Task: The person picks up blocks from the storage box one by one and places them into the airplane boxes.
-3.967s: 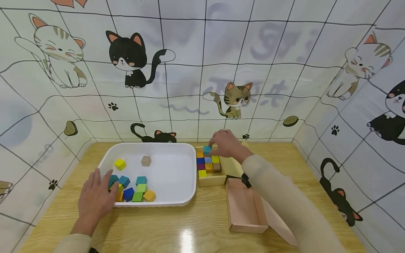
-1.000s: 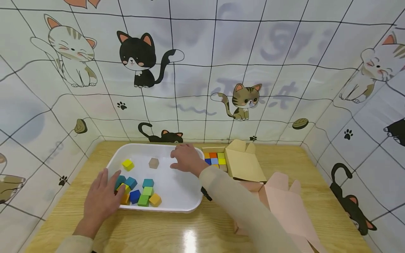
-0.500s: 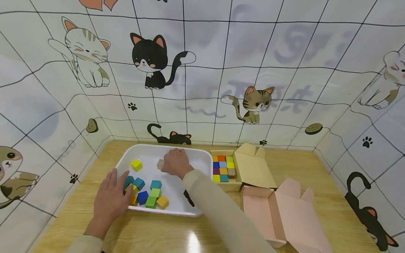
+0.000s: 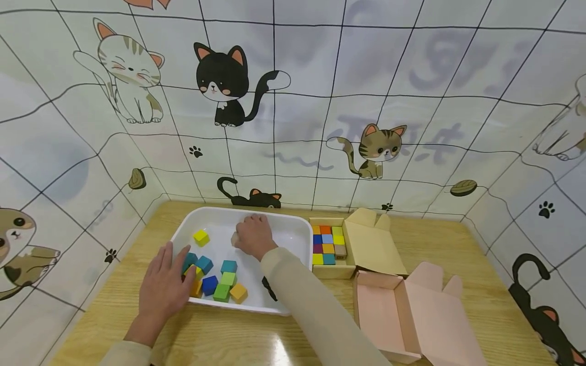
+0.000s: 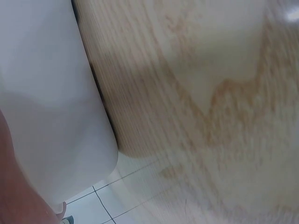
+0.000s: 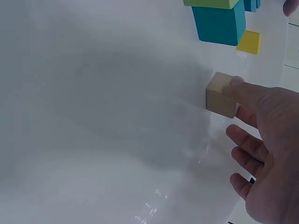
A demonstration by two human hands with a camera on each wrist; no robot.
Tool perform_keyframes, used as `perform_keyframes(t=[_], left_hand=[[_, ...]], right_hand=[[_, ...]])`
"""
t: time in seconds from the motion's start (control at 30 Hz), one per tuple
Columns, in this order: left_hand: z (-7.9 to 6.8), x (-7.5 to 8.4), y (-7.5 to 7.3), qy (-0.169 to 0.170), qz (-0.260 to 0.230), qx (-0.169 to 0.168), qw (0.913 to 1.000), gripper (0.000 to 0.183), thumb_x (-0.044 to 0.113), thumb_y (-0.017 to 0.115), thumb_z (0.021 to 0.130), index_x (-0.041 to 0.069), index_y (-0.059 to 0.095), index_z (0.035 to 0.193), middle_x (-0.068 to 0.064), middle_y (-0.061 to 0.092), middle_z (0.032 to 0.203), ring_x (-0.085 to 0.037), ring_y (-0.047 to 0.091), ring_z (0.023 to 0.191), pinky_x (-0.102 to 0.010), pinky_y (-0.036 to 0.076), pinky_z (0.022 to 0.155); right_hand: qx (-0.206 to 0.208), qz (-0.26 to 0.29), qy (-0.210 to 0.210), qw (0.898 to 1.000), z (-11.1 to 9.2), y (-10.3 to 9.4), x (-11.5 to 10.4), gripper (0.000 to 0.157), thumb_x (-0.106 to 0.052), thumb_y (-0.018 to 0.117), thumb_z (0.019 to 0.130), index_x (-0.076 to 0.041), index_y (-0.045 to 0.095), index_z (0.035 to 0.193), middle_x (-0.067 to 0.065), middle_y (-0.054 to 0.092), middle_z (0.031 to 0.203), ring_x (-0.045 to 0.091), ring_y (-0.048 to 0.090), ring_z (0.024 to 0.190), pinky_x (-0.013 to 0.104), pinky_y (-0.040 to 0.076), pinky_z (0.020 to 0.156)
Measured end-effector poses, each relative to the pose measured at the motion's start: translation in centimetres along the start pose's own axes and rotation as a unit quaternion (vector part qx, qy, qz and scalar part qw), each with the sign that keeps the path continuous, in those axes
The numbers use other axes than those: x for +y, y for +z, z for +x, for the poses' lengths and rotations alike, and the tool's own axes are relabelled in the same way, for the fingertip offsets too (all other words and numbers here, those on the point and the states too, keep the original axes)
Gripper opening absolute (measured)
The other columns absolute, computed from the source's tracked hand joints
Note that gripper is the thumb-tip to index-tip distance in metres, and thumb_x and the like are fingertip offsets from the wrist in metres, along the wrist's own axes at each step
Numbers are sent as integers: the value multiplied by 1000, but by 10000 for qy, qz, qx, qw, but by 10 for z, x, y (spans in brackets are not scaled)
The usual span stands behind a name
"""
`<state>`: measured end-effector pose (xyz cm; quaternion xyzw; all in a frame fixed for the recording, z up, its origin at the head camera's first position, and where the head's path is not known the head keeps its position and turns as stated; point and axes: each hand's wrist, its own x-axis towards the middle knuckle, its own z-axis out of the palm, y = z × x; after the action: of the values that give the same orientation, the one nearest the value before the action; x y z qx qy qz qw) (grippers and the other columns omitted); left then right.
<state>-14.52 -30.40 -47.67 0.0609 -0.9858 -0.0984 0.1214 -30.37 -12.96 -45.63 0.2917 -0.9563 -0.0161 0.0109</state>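
Note:
My right hand (image 4: pixel 255 236) reaches into the white tray (image 4: pixel 293 236). In the right wrist view, its thumb and index finger pinch a plain wooden cube (image 6: pixel 220 100) low over the tray floor, the other fingers loosely bent. My left hand (image 4: pixel 165 282) rests at the tray's front left corner with fingers spread, next to several coloured cubes. Among these are a blue cube (image 4: pixel 209 285), a green cube (image 4: pixel 222 293) and an orange cube (image 4: pixel 238 293). A lone yellow cube (image 4: pixel 201 238) lies farther back. The left wrist view holds mostly tray wall and table.
Right of the tray stands an open yellow cardboard box (image 4: pixel 331 273), with rows of coloured cubes inside and its lid (image 4: pixel 373 241) folded right. In front of it, an open pink box (image 4: pixel 380 315) has its lid (image 4: pixel 444 320) laid right. Cat-print cloth (image 4: pixel 302 122) surrounds the wooden table (image 4: pixel 439 244).
My right hand has left a teal cube in the yellow box's front row, come left over the tray and taken the wooden cube. My left hand stays at the tray corner.

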Motion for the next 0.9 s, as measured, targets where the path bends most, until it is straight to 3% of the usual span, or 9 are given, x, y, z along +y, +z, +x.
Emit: perform_keyframes(t=[0.13, 0.47, 0.7, 0.9], left_hand=[[1, 4, 0, 22, 1, 0, 10000, 53, 35, 43, 100, 7, 38, 145, -32, 21, 155, -48, 19, 144, -63, 20, 117], [1, 4, 1, 68, 84, 20, 9999, 54, 35, 43, 100, 5, 38, 146, -32, 20, 155, -48, 19, 143, -62, 20, 117], [0, 3, -1, 59, 166, 7, 9998, 55, 34, 45, 99, 4, 38, 145, -33, 21, 154, -49, 19, 142, -63, 21, 116], [-1, 4, -3, 7, 69, -113, 9999, 56, 34, 43, 100, 4, 36, 146, -34, 19, 154, -50, 17, 143, -65, 20, 116]], right_hand=[[18, 39, -63, 10000, -6, -6, 3, 21, -37, 58, 94, -28, 73, 104, -7, 69, 105, 15, 55, 110, 36, 40, 108], [-159, -172, -705, 9972, -11, -27, 21, 22, -32, 54, 95, -24, 74, 99, -7, 65, 107, 15, 52, 113, 38, 38, 110], [-152, -8, -895, 9959, -28, -58, 53, 18, -35, 60, 93, -26, 72, 104, -9, 62, 113, 15, 48, 114, 40, 34, 111], [-15, 8, -868, 9962, -46, -84, 96, 17, -34, 61, 93, -25, 70, 104, -8, 62, 120, 17, 48, 124, 41, 34, 113]])
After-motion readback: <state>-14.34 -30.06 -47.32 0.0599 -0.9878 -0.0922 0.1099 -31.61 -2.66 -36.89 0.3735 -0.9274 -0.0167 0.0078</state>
